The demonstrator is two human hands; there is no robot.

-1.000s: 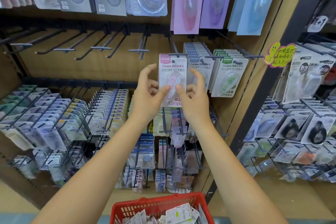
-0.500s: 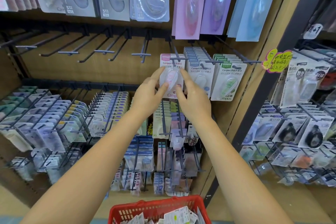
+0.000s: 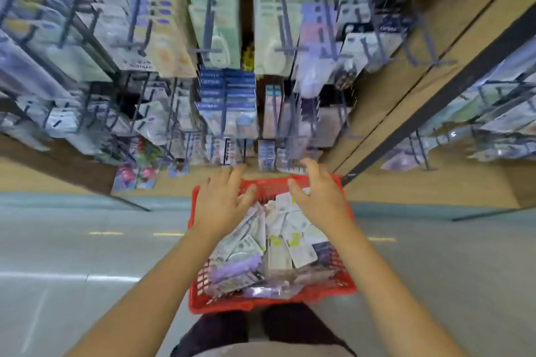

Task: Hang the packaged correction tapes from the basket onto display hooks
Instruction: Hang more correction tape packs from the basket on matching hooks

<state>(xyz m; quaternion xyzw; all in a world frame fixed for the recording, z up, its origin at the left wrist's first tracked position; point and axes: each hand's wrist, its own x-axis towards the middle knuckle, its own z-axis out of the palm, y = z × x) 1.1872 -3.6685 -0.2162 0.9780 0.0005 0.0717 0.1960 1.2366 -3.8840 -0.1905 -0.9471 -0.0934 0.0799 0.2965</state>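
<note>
Correction tapes: a loose heap of small white and pale carded blister packs (image 3: pixel 282 229) lies in the red plastic mesh basket (image 3: pixel 346 288) on the grey floor, at the person's feet; a lilac pack (image 3: pixel 236 268) rests at the heap's left side.
Left hand: the left hand (image 3: pixel 222 200) hovers over the basket's far left part, fingers spread and loosely bent, holding nothing.
Right hand: the right hand (image 3: pixel 317 195) hovers over the far right part, fingers spread and curved downward, thumb just above a white pack; whether it touches is unclear through motion blur.
What changed: half a second ago both hands were up at the shelf, seating a pink-and-white pack on a hook; now both are down over the basket and empty.
Meaning for task: that pack appears hung; the next step, judged from the posture, is choosing another from the heap.
View shift: the camera now looks steeply down, so the upper rows have left the frame.
Display hooks: dark wire hooks (image 3: pixel 207 51) crowded with hanging packs fill the wooden shelving beyond the basket.
Remaining work: many packs still lie in the basket.
</note>
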